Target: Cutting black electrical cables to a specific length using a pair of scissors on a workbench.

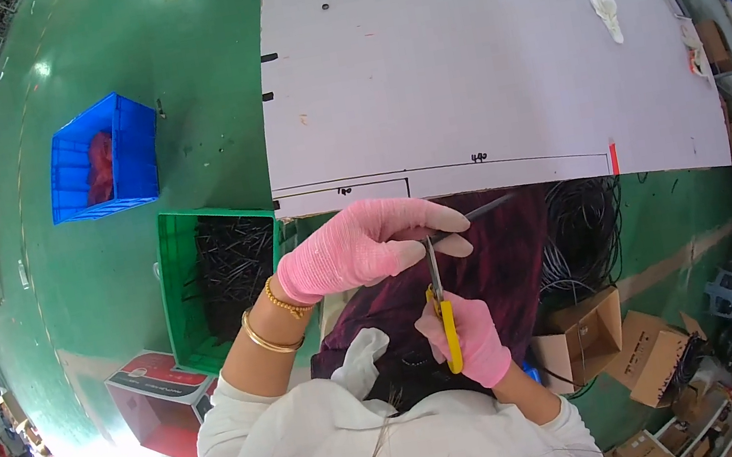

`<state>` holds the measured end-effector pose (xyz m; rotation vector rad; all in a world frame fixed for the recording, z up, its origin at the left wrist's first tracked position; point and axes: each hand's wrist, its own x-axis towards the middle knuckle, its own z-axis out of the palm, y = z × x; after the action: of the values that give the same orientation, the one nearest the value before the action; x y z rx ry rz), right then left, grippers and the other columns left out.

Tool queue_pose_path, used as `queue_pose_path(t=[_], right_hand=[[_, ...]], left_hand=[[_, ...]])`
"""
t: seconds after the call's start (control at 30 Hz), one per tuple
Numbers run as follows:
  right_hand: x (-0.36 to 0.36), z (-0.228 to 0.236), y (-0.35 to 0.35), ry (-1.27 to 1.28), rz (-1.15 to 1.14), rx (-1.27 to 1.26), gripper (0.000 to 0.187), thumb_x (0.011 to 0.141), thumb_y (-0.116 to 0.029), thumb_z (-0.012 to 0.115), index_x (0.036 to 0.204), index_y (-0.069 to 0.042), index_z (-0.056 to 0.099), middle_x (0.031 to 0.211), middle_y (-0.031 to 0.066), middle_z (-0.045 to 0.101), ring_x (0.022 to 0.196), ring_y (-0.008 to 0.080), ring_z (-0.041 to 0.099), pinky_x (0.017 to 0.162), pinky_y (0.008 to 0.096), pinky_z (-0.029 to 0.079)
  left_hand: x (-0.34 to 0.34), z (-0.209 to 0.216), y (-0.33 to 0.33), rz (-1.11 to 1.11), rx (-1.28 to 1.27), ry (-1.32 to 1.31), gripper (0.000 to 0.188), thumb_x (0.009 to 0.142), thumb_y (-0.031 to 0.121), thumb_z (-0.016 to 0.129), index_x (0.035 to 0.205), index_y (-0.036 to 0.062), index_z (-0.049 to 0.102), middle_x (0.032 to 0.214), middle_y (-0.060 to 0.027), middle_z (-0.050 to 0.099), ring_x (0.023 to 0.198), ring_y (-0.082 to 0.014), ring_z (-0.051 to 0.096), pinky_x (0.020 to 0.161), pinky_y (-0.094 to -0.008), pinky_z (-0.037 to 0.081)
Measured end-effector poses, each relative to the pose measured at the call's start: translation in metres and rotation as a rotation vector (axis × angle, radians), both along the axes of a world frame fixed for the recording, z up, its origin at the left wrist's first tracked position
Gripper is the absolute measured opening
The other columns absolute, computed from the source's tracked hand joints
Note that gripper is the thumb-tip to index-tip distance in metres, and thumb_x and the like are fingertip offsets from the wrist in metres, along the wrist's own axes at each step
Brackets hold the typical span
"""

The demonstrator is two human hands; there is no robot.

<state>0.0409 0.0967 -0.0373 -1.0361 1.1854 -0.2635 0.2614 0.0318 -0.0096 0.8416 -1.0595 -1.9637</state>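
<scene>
My left hand (368, 243), in a pink glove with pale fingertips, pinches a thin black tube-like length (488, 206) that points out to the right. My right hand (474, 341), gloved the same way, grips yellow-handled scissors (451, 335) with the blades pointing away from me. The blade tips reach up to the left fingertips, beside the black length. Whether the blades touch it I cannot tell. Below both hands a dark maroon cloth (499, 269) covers my lap.
At left stands a green crate (173, 299) of short black pieces, with a blue crate (142, 150) beyond. A white marked table (460, 96) lies ahead. Coiled black cable (580, 231) hangs at right, above open cardboard boxes (557, 356). A red-and-grey box (150, 410) sits lower left.
</scene>
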Motion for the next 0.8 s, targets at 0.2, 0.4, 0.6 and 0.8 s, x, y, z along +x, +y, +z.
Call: queue_pose_path(t=[0.2, 0.4, 0.6, 0.8], right_hand=[[-0.015, 0.012, -0.031, -0.005, -0.282, -0.459, 0.023, 0.077, -0.009, 0.077, 0.089, -0.002, 0.06, 0.079, 0.0027, 0.062, 0.061, 0.0127, 0.055, 0.058, 0.0274, 0.046], [-0.001, 0.02, -0.095, 0.247, 0.204, -1.139, 0.028, 0.069, -0.006, 0.081, 0.094, -0.01, 0.069, 0.074, 0.0043, 0.057, 0.061, 0.0147, 0.047, 0.056, 0.0284, 0.041], [0.034, 0.031, -0.107, 0.376, 0.336, -1.272, 0.038, 0.064, -0.02, 0.087, 0.072, -0.003, 0.055, 0.063, 0.0102, 0.051, 0.057, 0.0288, 0.045, 0.052, 0.0369, 0.038], [0.079, 0.03, -0.113, 0.403, 0.523, -1.13, 0.025, 0.06, -0.011, 0.08, 0.075, -0.006, 0.06, 0.066, 0.0124, 0.059, 0.06, 0.0336, 0.055, 0.055, 0.0391, 0.045]], left_hand=[[0.009, 0.006, 0.008, 0.029, 0.02, -0.017, 0.048, 0.077, -0.004, 0.045, 0.124, -0.0092, 0.055, 0.115, -0.0165, 0.067, 0.112, -0.0219, 0.063, 0.1, -0.0311, 0.045], [0.026, 0.017, 0.036, 0.136, -0.092, -0.116, 0.042, 0.083, -0.001, 0.047, 0.123, -0.0049, 0.058, 0.106, -0.0104, 0.07, 0.096, -0.015, 0.064, 0.087, -0.0275, 0.048], [0.083, -0.001, 0.088, 0.441, -0.27, -1.505, 0.029, 0.082, 0.008, 0.059, 0.11, 0.0025, 0.063, 0.094, -0.0156, 0.067, 0.084, -0.0315, 0.064, 0.075, -0.0372, 0.051], [0.04, -0.012, 0.096, 0.516, -0.711, -1.406, 0.022, 0.07, 0.013, 0.067, 0.092, 0.0132, 0.065, 0.093, -0.0023, 0.066, 0.088, -0.023, 0.065, 0.073, -0.0366, 0.052]])
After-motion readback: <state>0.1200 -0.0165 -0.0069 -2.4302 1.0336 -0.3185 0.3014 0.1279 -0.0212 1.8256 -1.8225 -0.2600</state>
